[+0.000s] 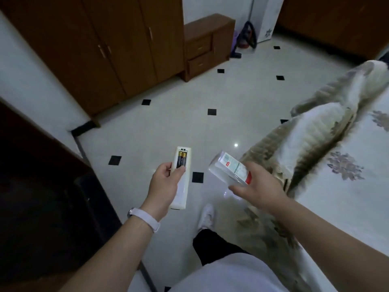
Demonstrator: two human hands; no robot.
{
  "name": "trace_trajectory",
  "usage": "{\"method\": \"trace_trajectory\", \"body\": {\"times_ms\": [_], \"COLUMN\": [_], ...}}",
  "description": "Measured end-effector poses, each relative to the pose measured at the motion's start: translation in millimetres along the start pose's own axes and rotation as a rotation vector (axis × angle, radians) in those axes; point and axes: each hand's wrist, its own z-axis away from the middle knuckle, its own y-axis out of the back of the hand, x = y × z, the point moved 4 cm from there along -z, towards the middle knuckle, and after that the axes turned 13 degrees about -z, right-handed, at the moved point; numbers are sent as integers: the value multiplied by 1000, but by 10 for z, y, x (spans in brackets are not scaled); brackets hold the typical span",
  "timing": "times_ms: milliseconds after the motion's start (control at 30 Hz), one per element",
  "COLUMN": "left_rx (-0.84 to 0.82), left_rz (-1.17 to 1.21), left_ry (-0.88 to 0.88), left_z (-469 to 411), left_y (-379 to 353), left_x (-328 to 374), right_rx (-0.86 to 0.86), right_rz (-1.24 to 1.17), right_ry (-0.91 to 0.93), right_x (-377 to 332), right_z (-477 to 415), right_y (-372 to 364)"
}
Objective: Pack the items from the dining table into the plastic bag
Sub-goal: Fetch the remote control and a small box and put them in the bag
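Observation:
My left hand (165, 184) grips a white remote control (181, 165) held back side up, its battery bay uncovered with two black-and-gold batteries showing. My right hand (257, 186) holds a clear plastic bottle (228, 168) with a white-green label and a red band, tilted with its base toward the left. Both hands are raised over the tiled floor in front of me. No plastic bag is in view.
A table with a white floral cloth (347, 186) and hanging fringe stands at my right. Dark furniture (42, 197) is close on my left. Brown wardrobes (109, 49) and a drawer unit (207, 45) line the far wall. My white shoe (206, 216) stands on the tiles.

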Motion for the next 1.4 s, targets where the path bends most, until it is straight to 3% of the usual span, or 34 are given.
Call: {"method": "trace_trajectory", "body": {"times_ms": [267,533,1000,1400], "left_rx": [102,90,-173,-498], "left_rz": [-80,-122,-106,-117], "left_ry": [51,-69,-143,-203], "left_z": [-1233,-2202,-4068,-5856], "left_y": [281,158,-661,-1570], "left_x": [541,1317,2115,3242], "right_rx": [-73,-11,143,426], "right_rz": [-128,-129,-115,-81], "right_ry": [43,56,-170,-360], "right_x": [-387,-594,-379,-506], "right_z": [-1583,-2700,-3948,-5295], "right_y": [-110,335,874,1639]}}
